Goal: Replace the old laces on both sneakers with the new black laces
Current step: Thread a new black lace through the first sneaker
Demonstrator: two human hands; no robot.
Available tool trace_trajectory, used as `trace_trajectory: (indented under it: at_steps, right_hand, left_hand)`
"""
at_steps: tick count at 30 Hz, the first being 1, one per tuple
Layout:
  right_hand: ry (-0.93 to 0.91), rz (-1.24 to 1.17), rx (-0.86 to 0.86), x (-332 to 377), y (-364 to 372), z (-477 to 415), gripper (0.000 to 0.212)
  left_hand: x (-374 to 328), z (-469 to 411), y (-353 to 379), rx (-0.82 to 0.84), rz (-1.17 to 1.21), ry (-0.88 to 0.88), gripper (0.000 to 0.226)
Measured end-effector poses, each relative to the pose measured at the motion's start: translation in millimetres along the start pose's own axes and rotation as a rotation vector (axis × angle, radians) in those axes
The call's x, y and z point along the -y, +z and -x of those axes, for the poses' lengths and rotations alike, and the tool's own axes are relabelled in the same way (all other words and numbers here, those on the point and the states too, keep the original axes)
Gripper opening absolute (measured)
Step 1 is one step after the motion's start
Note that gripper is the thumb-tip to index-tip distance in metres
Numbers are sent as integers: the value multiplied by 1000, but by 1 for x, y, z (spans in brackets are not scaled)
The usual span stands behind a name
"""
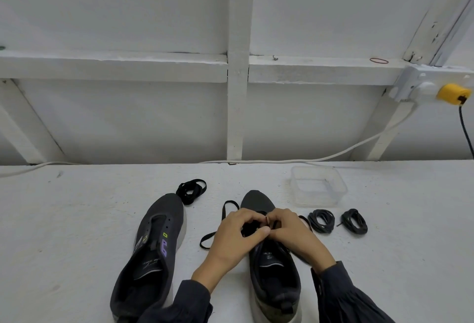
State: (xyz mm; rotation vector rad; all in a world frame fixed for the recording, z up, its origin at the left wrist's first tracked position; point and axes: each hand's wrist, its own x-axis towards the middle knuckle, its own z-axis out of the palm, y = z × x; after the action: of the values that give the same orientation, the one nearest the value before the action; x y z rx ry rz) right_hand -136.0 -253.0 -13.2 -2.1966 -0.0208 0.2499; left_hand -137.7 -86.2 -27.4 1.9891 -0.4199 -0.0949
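White painted bench (77, 207), framed wall (115, 117) behind; left hand (234, 236), right hand (291, 232) pinching black lace (223, 212) on sneaker (259, 200).

Both arms are covered by dark charcoal long sleeves of soft cloth. The left sleeve (191, 302), left of the right-hand sneaker (275, 286), gathers in folds at the wrist. The right sleeve (351, 297), right of that sneaker, ends in a flat cuff (325, 277). The left hand (232, 236) and right hand (291, 232) are bare.
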Motion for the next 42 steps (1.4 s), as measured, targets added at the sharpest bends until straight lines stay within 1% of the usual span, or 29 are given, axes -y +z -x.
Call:
trace_trajectory:
  at_steps: [3, 5, 7, 9, 14, 17, 19, 22, 24, 25, 27, 29, 30, 32, 33, 35, 36, 39, 41, 42]
  right_hand:
    - [-3, 49, 9, 1, 0, 0, 11]
    - [8, 67, 17, 0, 0, -1, 12]
    - [18, 47, 6, 0, 0, 0, 10]
    - [20, -40, -26, 0, -1, 2, 5]
    - [32, -402, -123, 3, -6, 8, 11]
    - [23, -538, -196, 6, -7, 8, 12]
    - [20, -629, -198, 7, -4, 10, 11]
    - [25, -700, -167, 10, -3, 13, 8]
    - [27, -705, -149, 8, -7, 14, 5]
    - [22, -682, -127, 7, -10, 14, 10]
    - [8, -601, -70, 3, -13, 15, 20]
    - [2, -548, -40, 3, -13, 16, 24]
    - [-2, -538, -42, 3, -13, 16, 24]
    - [-16, -546, -60, 3, -11, 15, 22]
    - [-24, -564, -67, 3, -9, 15, 20]
    - [-37, -583, -86, 4, -7, 14, 17]
    - [-44, -575, -94, 6, -6, 15, 16]
    - [-65, -533, -128, 11, -6, 14, 8]
    - [-68, -490, -161, 15, -8, 14, 3]
    - [-72, -459, -172, 16, -9, 14, 5]
  left_hand:
    - [-3, -2, -2, 13, 2, -20, 19]
    - [-5, -4, -5, 17, -28, -21, 25]
    - [-5, -4, -7, 17, -42, -28, 29]
    - [-5, -4, -9, 15, -60, -42, 28]
    - [-6, -2, -8, -6, -106, -63, 26]
    - [-9, -4, -7, -12, -145, -76, 33]
    - [-8, -5, -5, -6, -173, -80, 36]
    - [-4, -8, 0, -21, -151, -91, 31]
    - [0, -10, 4, -52, -79, -106, 33]
    - [2, -11, 6, -70, -42, -112, 29]
    - [6, -10, 10, -108, 29, -117, 14]
    - [8, -8, 13, -144, 82, -134, 6]
    - [8, -7, 14, -159, 97, -145, 7]
    - [7, -6, 16, -182, 117, -154, 22]
    - [6, -5, 17, -188, 123, -148, 25]
    - [5, -5, 17, -190, 122, -119, 11]
    - [5, -4, 17, -186, 114, -100, 9]
    - [5, -3, 17, -209, 152, -86, 11]
    - [3, -3, 17, -295, 197, -93, 29]
    - [2, -3, 16, -323, 234, -68, 36]
